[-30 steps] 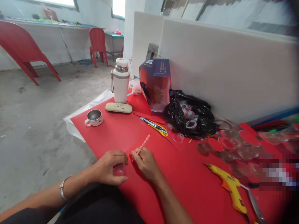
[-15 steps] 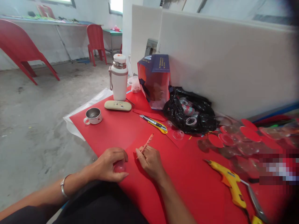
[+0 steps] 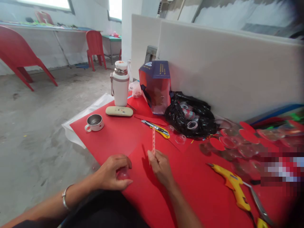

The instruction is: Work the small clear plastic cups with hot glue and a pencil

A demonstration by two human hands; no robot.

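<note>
Curled around a small clear plastic dome point(image 3: 123, 174), my left hand point(image 3: 111, 172) rests at the near edge of the red tabletop point(image 3: 114, 136). The dome looks reddish against the red surface, and part of it is behind my fingers. My right hand point(image 3: 161, 166) pinches a thin pink stick with a patterned surface point(image 3: 154, 139), which points upward; its lower end is mostly hidden by the fingers. Beyond that hand lies a yellow utility knife point(image 3: 158, 130) with a clear plastic piece point(image 3: 180, 139) close by.
A yellow glue gun point(image 3: 231, 183) and metal pliers-like tool point(image 3: 258, 202) lie at right, below clear domes with red discs point(image 3: 237, 142). Behind are a black plastic bag point(image 3: 175, 117), blue box point(image 3: 161, 71), white thermos point(image 3: 121, 85), glasses case point(image 3: 118, 111) and cup point(image 3: 95, 123).
My right hand has moved slightly right, and its stick has turned from slanted to nearly upright. My left hand keeps its hold on the dome. The view has tilted a little.
</note>
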